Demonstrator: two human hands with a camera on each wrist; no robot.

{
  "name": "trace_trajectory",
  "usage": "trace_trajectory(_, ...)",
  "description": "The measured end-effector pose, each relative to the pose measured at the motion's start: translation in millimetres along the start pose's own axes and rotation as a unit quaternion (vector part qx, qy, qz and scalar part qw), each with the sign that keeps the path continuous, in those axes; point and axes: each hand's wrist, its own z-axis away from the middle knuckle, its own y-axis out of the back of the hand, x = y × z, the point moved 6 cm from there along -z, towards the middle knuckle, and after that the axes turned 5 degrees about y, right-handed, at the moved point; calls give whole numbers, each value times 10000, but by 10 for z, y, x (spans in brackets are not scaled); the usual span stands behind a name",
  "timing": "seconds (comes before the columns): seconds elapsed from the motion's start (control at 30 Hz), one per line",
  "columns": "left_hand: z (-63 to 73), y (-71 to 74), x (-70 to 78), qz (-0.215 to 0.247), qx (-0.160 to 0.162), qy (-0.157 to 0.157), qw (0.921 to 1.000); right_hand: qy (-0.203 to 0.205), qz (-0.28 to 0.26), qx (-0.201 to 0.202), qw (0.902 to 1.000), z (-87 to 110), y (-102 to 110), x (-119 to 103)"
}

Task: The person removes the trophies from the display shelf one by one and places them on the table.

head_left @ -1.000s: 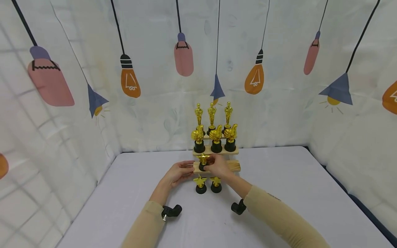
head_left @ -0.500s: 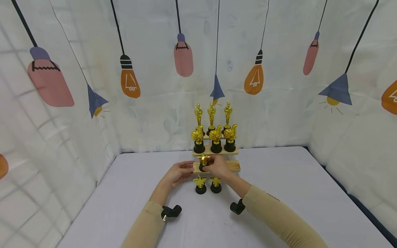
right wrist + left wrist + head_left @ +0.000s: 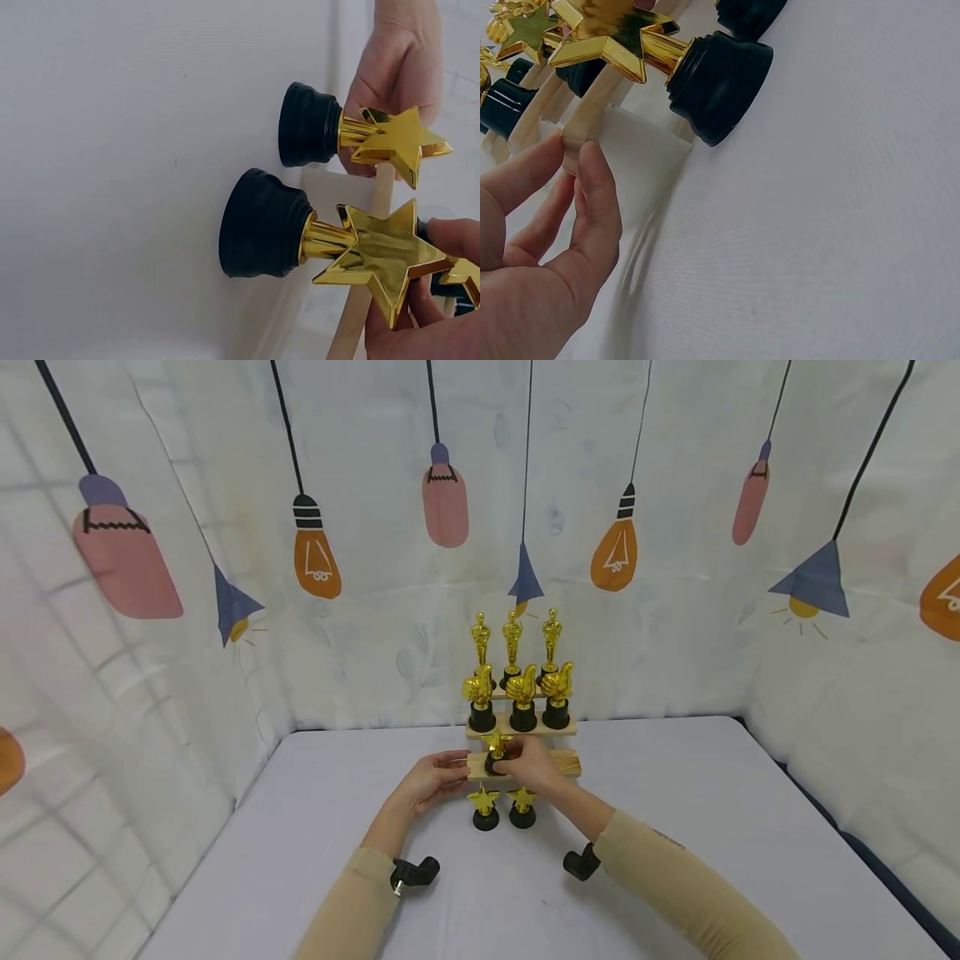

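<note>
My right hand (image 3: 530,766) grips a gold star trophy (image 3: 496,743) with a black base, near the left part of the lowest wooden shelf (image 3: 567,762). My left hand (image 3: 429,783) is at that shelf's left end; in the left wrist view its thumb and fingers pinch the wood (image 3: 585,124). Two more star trophies stand upright on the table just in front of the shelf, a left one (image 3: 485,810) and a right one (image 3: 522,810). In the right wrist view the nearer star trophy (image 3: 262,225) partly covers my right fingers (image 3: 454,236) and the held trophy.
Behind, the middle shelf (image 3: 495,732) bears three thumbs-up trophies (image 3: 522,697). On the top shelf stand three gold figure trophies (image 3: 512,647). A white cloth covers the table (image 3: 300,827), and a lamp-patterned curtain (image 3: 375,652) hangs at the back.
The held star trophy has shifted slightly right, and its star now faces more to the front. My right hand has moved slightly with it; my left hand stays at the shelf end.
</note>
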Motion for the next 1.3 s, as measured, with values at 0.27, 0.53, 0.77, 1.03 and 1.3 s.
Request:
trace_trajectory(0.27, -16, 3, 8, 37, -7, -32, 10000, -21, 23, 31, 10000, 13, 59, 55)
trace_trajectory(0.53, -24, 0, 14, -35, -29, -42, 10000, -292, -99, -127, 9994, 49, 114, 133)
trace_trajectory(0.77, -14, -7, 8, -17, 67, -38, 10000, -127, 72, -19, 9999, 105, 196, 120)
trace_trajectory(1.03, -7, -12, 11, 23, 117, -68, 9999, -78, 138, 103, 9998, 194, 298, 127)
trace_trajectory(1.3, -5, -13, 9, 6, 64, -59, 10000, -141, 45, 163, 9998, 301, 399, 120)
